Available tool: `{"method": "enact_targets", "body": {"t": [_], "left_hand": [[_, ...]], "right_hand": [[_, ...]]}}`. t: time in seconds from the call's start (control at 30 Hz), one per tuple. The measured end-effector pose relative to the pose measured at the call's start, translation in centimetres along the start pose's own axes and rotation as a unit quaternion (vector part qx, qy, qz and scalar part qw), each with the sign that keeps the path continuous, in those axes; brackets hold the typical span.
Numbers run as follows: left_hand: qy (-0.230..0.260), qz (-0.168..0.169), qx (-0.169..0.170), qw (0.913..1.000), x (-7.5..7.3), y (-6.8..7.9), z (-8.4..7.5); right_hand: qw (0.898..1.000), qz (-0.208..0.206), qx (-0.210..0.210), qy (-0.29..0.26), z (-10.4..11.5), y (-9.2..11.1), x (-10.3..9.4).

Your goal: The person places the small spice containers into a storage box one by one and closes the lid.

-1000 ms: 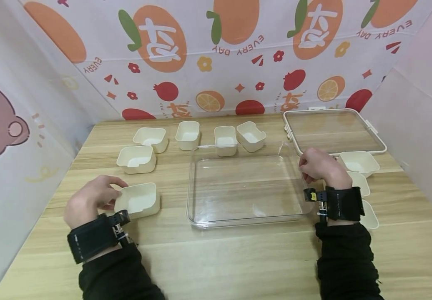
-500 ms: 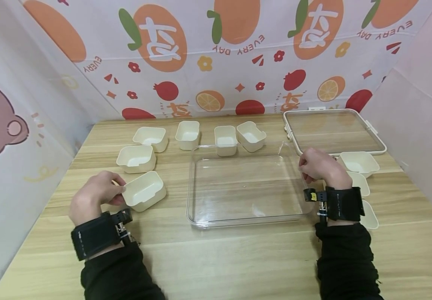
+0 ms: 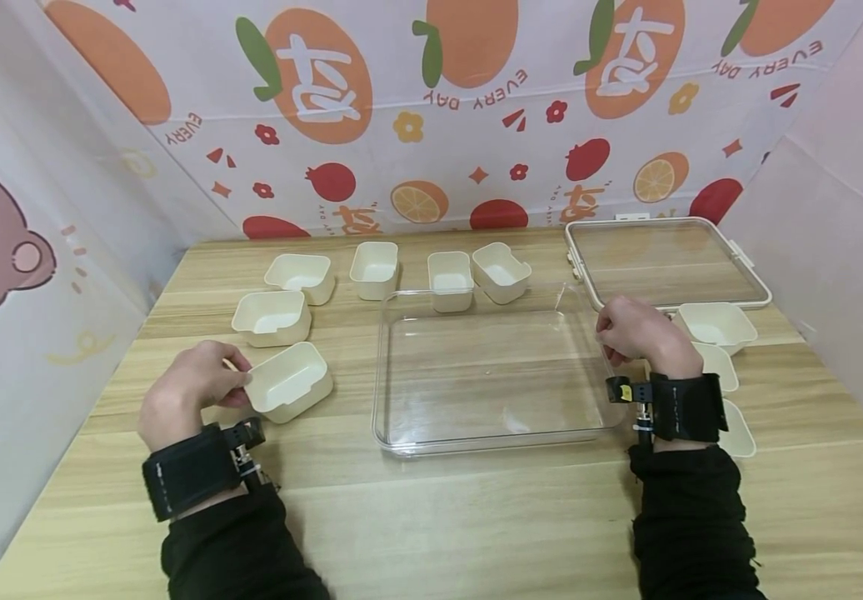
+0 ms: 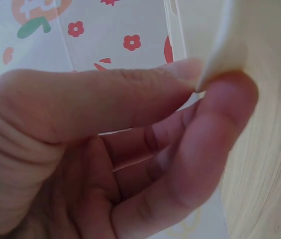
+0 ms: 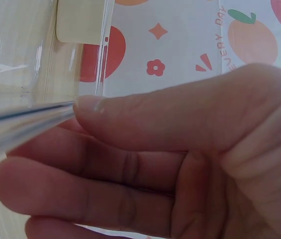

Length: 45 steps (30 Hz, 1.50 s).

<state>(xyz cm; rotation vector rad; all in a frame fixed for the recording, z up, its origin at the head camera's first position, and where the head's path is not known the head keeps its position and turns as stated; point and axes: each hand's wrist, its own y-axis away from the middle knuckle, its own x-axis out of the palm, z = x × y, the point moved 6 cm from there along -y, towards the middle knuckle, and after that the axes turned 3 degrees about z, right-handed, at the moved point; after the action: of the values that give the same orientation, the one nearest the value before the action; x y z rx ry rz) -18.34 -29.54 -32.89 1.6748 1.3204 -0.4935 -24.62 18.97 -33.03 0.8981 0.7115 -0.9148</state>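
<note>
In the head view, my left hand [image 3: 192, 387] pinches the left end of a cream plastic bin [image 3: 289, 382], which sits at an angle to the left of a large clear plastic box [image 3: 487, 445]. The left wrist view shows the thumb and forefinger of the left hand [image 4: 145, 142] on the rim of the cream bin [image 4: 264, 40]. At the box's right side, my right hand [image 3: 645, 335] holds its edge. Seen from the right wrist, the thumb of the right hand [image 5: 175, 154] lies on the rim of the clear box [image 5: 26, 122], with the fingers beneath.
Several more cream bins stand around the box, among them a bin [image 3: 271, 319] at the left and a bin [image 3: 502, 273] behind. Others, such as a bin [image 3: 718, 327], are partly hidden by the right arm. A clear lid with a pale frame [image 3: 671, 265] lies at the back right.
My left hand has shifted the cream bin slightly up and right and turned it at an angle; it has held still for the last half second. The right hand stays on the box.
</note>
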Motion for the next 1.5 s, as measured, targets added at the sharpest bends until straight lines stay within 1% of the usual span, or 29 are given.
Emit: {"method": "enact_targets", "body": {"t": [0.07,0.13,0.3,0.4,0.5,0.67,0.8,0.87,0.97,1.17,1.27,1.4,1.5], "left_hand": [[-0.010,-0.002,0.005,0.9999,0.0,0.0,-0.1],[-0.030,-0.012,0.021,0.9993,-0.3,0.2,-0.4],[-0.072,-0.064,0.069,0.9930,-1.5,1.3,-1.7],[-0.078,-0.089,0.082,0.9896,-2.0,2.0,-2.4],[-0.079,-0.126,0.085,0.9852,-2.6,2.7,-3.1],[-0.073,-0.211,0.100,0.9697,-3.5,3.7,-4.3],[-0.070,-0.253,0.113,0.9583,-3.8,4.3,-5.6],[-0.066,-0.265,0.120,0.9544,-3.7,4.3,-6.3],[-0.058,-0.275,0.134,0.9505,-3.4,4.0,-7.6],[-0.043,-0.291,0.157,0.9429,-2.3,3.2,-10.6],[-0.041,-0.301,0.177,0.9361,-1.7,2.7,-12.0],[-0.051,-0.306,0.221,0.9248,-0.8,2.2,-13.8],[-0.057,-0.299,0.238,0.9222,-0.2,1.6,-14.9]], "right_hand": [[1.000,0.001,-0.002,-0.001,0.0,0.0,0.0],[1.000,0.002,-0.005,-0.001,0.0,-0.1,0.0],[1.000,0.005,-0.002,-0.001,-0.1,0.0,0.1],[1.000,0.005,-0.001,-0.002,0.0,0.0,0.0],[1.000,0.005,-0.002,-0.004,0.0,0.0,0.0],[1.000,0.008,0.003,-0.005,0.0,0.0,0.0],[1.000,0.006,-0.002,-0.003,0.0,-0.1,0.0],[1.000,0.005,-0.003,-0.002,-0.1,-0.1,0.0],[1.000,0.004,-0.004,-0.001,-0.1,-0.1,0.0],[1.000,0.006,-0.003,0.003,-0.1,-0.1,0.0],[1.000,0.005,0.000,0.001,0.0,-0.1,0.0],[1.000,0.005,0.004,-0.002,0.0,-0.1,0.0],[1.000,0.001,-0.002,0.004,0.1,-0.1,0.0]]}}
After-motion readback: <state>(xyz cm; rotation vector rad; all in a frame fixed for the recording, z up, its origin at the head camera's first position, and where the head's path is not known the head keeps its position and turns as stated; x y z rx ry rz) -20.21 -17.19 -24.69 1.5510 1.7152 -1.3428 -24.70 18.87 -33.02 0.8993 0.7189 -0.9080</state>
